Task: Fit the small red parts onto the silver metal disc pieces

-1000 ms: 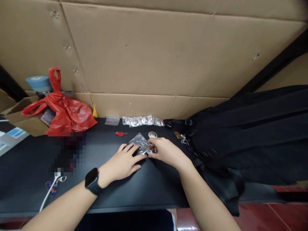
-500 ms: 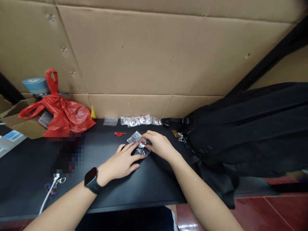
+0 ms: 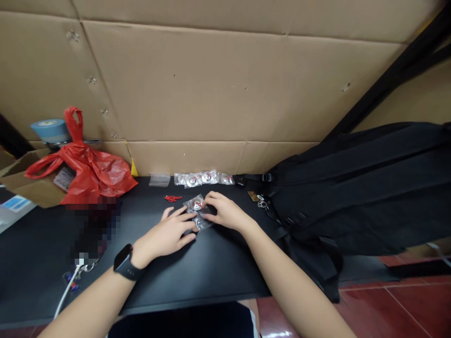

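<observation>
The metal disc seems bagged, between the spread, open left hand and the right hand, whose grip I cannot tell. From it, finished-looking bagged discs lie at twelve o'clock; flat, seemingly unused bags remain at ten.

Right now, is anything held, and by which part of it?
The left hand grips nothing, its spread fingers on the clear bag. The right hand is at the bag's right side by the metal disc; whether it pinches is unclear.
</observation>
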Tool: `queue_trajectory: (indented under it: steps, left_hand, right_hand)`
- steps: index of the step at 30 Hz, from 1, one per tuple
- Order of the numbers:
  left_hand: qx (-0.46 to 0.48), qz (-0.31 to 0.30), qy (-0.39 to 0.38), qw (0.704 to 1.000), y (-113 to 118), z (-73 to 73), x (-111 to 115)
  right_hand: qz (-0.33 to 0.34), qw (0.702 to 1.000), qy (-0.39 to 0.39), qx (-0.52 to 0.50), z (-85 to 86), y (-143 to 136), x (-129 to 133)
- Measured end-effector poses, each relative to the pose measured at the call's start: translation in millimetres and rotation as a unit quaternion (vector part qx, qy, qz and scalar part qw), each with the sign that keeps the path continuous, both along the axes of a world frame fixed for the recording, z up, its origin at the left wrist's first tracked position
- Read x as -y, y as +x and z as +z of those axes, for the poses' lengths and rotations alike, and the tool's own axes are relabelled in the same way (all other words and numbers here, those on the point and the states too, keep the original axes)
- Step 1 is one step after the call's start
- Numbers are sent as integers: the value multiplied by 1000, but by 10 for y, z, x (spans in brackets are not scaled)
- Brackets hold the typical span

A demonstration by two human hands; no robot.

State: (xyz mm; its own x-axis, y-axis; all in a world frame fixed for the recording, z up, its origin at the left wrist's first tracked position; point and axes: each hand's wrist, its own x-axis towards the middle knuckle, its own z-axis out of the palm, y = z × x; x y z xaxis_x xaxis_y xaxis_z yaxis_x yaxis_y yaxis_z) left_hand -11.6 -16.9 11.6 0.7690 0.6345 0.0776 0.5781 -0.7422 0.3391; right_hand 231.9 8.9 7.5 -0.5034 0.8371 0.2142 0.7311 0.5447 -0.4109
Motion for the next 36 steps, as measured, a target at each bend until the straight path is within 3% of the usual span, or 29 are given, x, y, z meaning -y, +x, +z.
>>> queue_trajectory:
  steps: [5,12,22,27,36]
  left_hand:
    - [-8,42,4,999,-39,-30,-68]
    - [-11,61,54,997,-2,-85,-58]
    - [0,101,92,991,2,-74,-88]
    - [36,161,118,979,108,-106,-130]
    - [96,260,34,960,130,-127,-216]
  right_hand:
    - [42,999,-13,-11,11,133,-57]
    - [74,997,2,-2,-22,104,-46]
    - [7,999,-13,42,-92,67,-27]
    - [10,1000,-5,9,-99,54,-47]
    - [18,999,4,-35,-171,51,-142]
